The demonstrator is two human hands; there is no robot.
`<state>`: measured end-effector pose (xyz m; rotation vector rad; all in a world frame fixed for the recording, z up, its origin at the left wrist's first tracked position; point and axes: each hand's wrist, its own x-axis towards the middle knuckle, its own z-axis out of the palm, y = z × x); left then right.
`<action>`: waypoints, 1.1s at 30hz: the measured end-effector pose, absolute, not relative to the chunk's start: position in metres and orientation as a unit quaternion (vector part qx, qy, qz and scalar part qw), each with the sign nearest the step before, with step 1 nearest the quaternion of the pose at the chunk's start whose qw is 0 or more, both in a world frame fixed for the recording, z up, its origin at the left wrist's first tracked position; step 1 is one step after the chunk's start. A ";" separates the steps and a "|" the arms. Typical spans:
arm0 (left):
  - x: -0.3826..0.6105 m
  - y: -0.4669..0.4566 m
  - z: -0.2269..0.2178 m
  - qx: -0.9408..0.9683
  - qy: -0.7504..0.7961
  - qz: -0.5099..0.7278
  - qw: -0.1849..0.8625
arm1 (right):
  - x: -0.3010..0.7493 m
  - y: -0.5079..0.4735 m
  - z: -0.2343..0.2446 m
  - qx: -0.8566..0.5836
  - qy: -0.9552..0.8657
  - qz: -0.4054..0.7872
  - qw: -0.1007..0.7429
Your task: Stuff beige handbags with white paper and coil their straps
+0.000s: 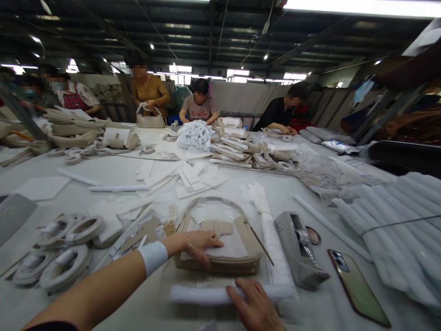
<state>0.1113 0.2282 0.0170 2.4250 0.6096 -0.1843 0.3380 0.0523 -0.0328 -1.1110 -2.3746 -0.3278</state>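
Note:
A beige handbag (pixel 253 236) lies before me, its flap and clasp facing up and its strap arched behind it. White wrapping sheet covers part of its front. My left hand (pixel 201 246) rests on the bag beside the clasp, fingers spread and extended. Just in front of the bag is a white foam roll (pixel 200 294), blurred at its left end. My right hand (pixel 257 305) has its fingers curled over this roll; the thumb side is partly hidden. Right of the bag runs a crumpled strip of white wrapping (pixel 270 234).
A tape dispenser (pixel 301 250) and a phone (pixel 358 287) lie to the right, with bundled foam rolls (pixel 396 230) beyond. Coiled beige straps (pixel 65 266) and cardboard tags (pixel 148 230) lie left. Across the table, several people work near piled bags (pixel 237 149).

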 end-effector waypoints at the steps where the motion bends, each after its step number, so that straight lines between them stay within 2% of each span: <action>1: 0.112 0.231 0.020 0.915 0.231 -0.081 0.319 | 0.330 0.058 -0.034 -0.410 -0.869 -0.135 0.242; 10: 0.117 0.233 0.032 0.909 0.228 -0.121 0.327 | 0.310 0.078 -0.062 -0.449 -0.836 -0.184 0.256; 17: 0.115 0.231 0.020 0.915 0.212 -0.103 0.328 | 0.298 0.084 -0.072 -0.453 -0.811 -0.224 0.295; 20: 0.117 0.219 0.011 0.924 0.226 -0.103 0.292 | 0.296 0.089 -0.077 -0.434 -0.808 -0.248 0.313; 25: 0.119 0.187 -0.012 0.929 0.306 -0.115 0.172 | 0.299 0.094 -0.080 -0.416 -0.818 -0.247 0.311; 29: 0.119 0.176 -0.029 0.928 0.328 -0.109 0.140 | 0.315 0.088 -0.076 -0.389 -0.840 -0.226 0.304; 33: 0.117 0.177 -0.032 0.930 0.325 -0.099 0.140 | 0.346 0.074 -0.074 -0.493 -0.770 -0.227 0.336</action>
